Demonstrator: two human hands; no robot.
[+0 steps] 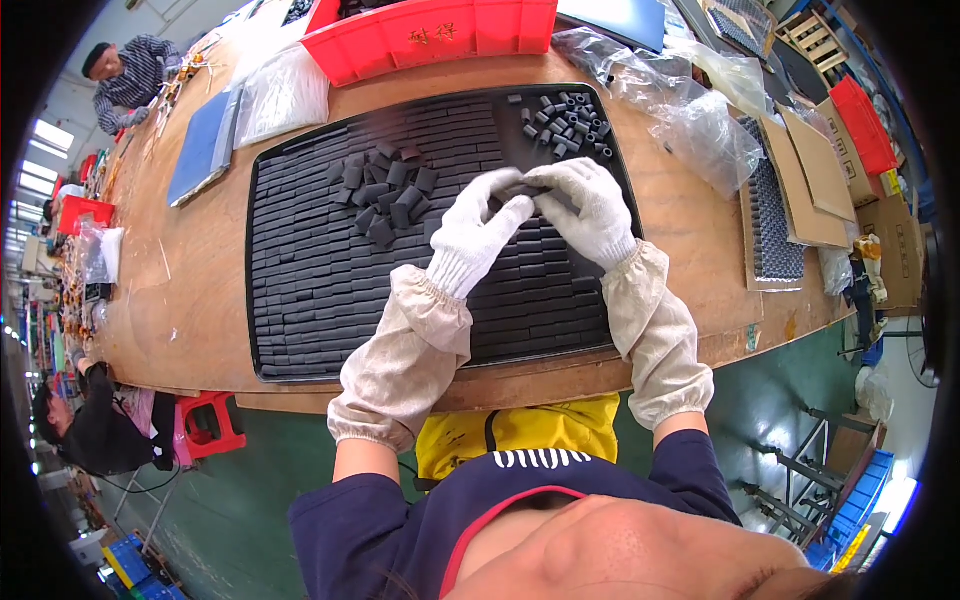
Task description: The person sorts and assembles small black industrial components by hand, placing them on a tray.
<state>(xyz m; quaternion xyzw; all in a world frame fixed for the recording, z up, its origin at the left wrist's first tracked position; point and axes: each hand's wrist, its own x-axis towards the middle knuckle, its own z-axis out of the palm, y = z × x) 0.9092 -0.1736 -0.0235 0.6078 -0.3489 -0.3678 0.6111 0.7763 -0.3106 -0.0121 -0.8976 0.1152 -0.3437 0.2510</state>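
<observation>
My left hand [480, 232], in a white knit glove, is closed with thumb and fingers pinched together above the black tray [500, 125]. My gloved right hand [588, 205] is closed beside it, the fingertips of both hands meeting. A dark bit shows between them, but against the black below I cannot make out what it is. Tight rows of short black cylinders [320, 290] fill most of the tray. A loose heap of black cylinders [385, 190] lies on these rows, left of my hands. Smaller hollow black tubes [565, 120] are scattered in the tray's far right corner.
A red bin [430, 45] stands behind the tray. Clear plastic bags [700, 130] and cardboard sheets [815, 170] lie to the right. A blue flat panel [203, 145] and a plastic bag [285, 95] are at left. Another person [135, 80] sits at the far left.
</observation>
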